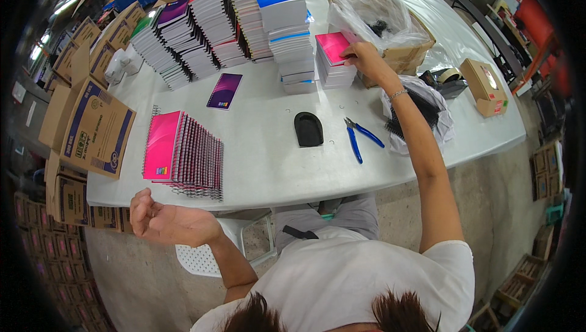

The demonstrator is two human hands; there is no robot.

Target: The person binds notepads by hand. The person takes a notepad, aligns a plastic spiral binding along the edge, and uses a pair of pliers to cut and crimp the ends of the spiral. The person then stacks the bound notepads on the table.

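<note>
Rests the right hand (365,60) on the pink-topped stack (334,66) at 1 o'clock on the white-covered bench (262,173), cannot tell whether pinching its cover, and holds the left hand (174,221) released, palm up and loosely curled, at 8 o'clock, near the wire-bound pink notebooks (186,155) at 9 o'clock.

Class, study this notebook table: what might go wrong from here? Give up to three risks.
The right hand, at the pink-topped stack, could jog the tall blue-topped stack beside it.
The pink spiral notebooks stand near the front edge of the table; the left hand could bump some off.
The blue pliers lie with handles spread and might pinch a careless finger.
</note>
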